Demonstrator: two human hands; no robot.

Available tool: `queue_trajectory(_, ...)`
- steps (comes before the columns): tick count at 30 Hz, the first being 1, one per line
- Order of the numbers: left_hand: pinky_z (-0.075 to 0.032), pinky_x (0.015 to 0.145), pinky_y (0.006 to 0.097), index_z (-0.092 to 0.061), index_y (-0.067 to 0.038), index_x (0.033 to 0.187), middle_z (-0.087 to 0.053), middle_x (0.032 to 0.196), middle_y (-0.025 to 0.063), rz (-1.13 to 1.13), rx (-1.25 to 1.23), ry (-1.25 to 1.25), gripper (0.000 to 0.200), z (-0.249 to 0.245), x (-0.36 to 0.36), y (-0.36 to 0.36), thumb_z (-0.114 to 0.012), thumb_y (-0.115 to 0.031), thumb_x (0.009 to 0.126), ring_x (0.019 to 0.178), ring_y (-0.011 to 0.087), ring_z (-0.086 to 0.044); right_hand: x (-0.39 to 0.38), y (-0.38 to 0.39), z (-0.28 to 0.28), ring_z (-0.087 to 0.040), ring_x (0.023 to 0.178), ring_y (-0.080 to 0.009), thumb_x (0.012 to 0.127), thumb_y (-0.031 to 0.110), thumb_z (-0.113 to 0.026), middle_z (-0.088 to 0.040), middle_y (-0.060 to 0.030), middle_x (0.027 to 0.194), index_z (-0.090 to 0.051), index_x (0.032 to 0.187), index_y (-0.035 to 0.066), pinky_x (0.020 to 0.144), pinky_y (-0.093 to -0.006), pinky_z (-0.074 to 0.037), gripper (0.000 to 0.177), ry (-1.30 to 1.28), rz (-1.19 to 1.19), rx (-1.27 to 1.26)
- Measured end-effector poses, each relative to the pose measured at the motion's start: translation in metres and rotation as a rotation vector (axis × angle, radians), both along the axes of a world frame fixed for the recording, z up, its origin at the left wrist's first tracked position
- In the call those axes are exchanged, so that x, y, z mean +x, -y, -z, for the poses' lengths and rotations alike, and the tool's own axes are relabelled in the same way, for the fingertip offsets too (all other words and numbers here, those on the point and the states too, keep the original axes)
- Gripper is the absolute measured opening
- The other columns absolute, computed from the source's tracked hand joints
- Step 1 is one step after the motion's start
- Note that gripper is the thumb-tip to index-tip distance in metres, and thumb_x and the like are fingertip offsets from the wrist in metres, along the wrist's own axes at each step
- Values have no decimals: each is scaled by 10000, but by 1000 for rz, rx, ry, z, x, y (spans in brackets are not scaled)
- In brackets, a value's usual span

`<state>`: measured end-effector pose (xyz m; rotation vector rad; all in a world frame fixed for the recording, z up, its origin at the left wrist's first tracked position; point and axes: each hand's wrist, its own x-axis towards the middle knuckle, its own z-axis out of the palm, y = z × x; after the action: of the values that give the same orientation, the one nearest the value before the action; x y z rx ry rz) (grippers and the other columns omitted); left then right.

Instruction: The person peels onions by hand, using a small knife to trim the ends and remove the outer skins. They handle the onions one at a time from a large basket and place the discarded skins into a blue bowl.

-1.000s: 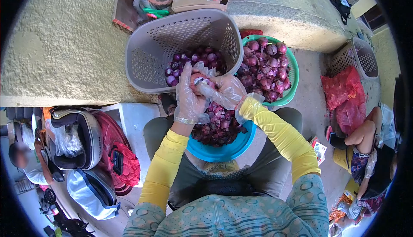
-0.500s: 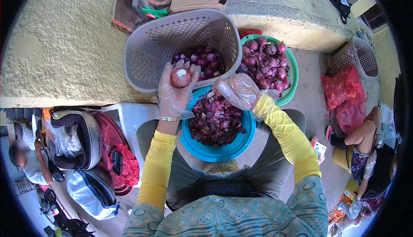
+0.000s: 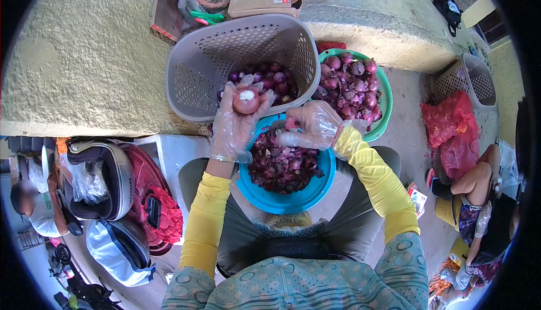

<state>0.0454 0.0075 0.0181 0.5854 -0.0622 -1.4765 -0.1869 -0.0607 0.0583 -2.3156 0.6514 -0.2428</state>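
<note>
The left hand, in a clear glove, has its grip closed around a peeled red onion. It holds the onion up just in front of the grey basket. The right hand is curled above the blue bowl of purple onion skins. I cannot tell if its grip holds anything. A green basket of onions sits beside.

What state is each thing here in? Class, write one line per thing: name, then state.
Onion: peeled, pale cut end showing.
Left hand: gloved, raised, fingers closed around the onion.
Blue bowl: on the lap, part-filled with purple skins.
Right hand: gloved, over the blue bowl, fingers curled; grip unclear.
Grey basket: tilted, peeled onions at its bottom.
Green basket: heaped with unpeeled onions.
</note>
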Motion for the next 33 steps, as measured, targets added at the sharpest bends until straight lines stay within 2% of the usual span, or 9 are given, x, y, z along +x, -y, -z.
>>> queue_trajectory(4,-553,1059,533,-581,14,1263,-618,1287,252,92,-35,34,447,-2,3,-1,-597,-385,1061,1265,443,-593,4,4,25,-653,628,-319,1059,442,-563,-630,-147,740,-614,1063,19,626,-436,-516,427,306,101,313)
queue_trajectory(6,-550,1063,532,-578,14,1273,-620,1284,247,105,-50,-4,430,-6,1,0,-597,-362,1066,1258,445,-598,5,7,33,-609,649,-215,1110,379,-484,-585,-92,761,-564,1088,19,622,-387,-499,369,324,111,142)
queue_trajectory(9,-563,1043,502,-581,0,1266,-608,1272,194,53,17,68,341,-11,-6,2,-604,-275,1066,1194,414,-634,3,7,28,-554,726,-111,1123,346,-467,-550,-24,806,-556,1187,56,623,-315,-485,311,312,292,570)
queue_trajectory(16,-505,1117,569,-569,16,1294,-570,1348,210,63,-19,140,326,-17,-7,1,-611,-193,1047,1284,417,-582,4,4,16,-511,718,-89,1122,405,-449,-537,-2,924,-567,1314,99,647,-258,-486,379,405,358,1035)
queue_trajectory(20,-498,1133,570,-558,45,1289,-574,1340,177,-41,-2,132,339,-19,-5,1,-616,-178,1042,1266,393,-586,5,13,21,-540,808,-104,1084,421,-544,-567,-19,958,-505,1365,2,692,-255,-487,506,393,549,1163)
queue_trajectory(22,-495,1138,569,-557,51,1283,-572,1335,187,-45,-26,130,339,-20,-3,1,-616,-181,1043,1259,393,-587,9,15,17,-586,888,-125,1063,332,-612,-587,-33,1034,-486,1392,-13,743,-273,-522,493,738,321,1295)
queue_trajectory(27,-483,1154,562,-559,45,1256,-564,1325,221,-77,-20,133,325,-16,-4,3,-616,-198,1049,1241,400,-592,11,15,32,-629,972,-149,1055,313,-635,-610,-63,1215,-383,1522,31,835,-314,-576,602,854,380,1490)
queue_trajectory(31,-500,1140,531,-555,35,1266,-583,1299,233,-121,-31,109,372,-15,-6,5,-618,-267,1057,1223,405,-604,8,12,31,-558,696,-98,1077,445,-554,-638,-31,1097,-424,1526,152,523,-271,-497,552,626,440,1341)
queue_trajectory(33,-513,1129,518,-554,29,1272,-593,1288,229,-104,-37,65,390,-15,-5,4,-617,-293,1061,1217,401,-609,5,30,21,-558,698,-99,1077,441,-556,-638,-29,1084,-451,1488,152,536,-278,-504,513,645,545,1280)
